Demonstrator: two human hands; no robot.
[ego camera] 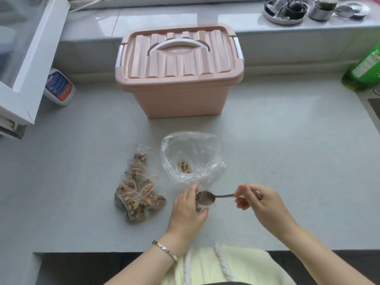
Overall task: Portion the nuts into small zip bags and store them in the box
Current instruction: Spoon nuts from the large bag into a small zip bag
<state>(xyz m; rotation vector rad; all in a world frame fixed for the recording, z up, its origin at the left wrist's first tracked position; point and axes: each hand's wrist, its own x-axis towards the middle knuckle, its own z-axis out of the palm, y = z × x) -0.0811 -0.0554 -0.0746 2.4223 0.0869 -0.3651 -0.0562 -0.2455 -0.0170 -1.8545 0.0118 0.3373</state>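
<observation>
A pink storage box with a closed lid and white handle stands at the back of the counter. In front of it a large clear plastic bag lies open with a few nut pieces inside. Several small zip bags filled with nuts lie in a pile to its left. My left hand holds a small zip bag, mostly hidden by my fingers. My right hand grips a metal spoon whose bowl rests at the small bag's mouth.
A white bottle with a blue and red label stands at the left beside a white window frame. A green bottle is at the right edge. Metal dishes sit on the far ledge. The counter's front edge is near my body.
</observation>
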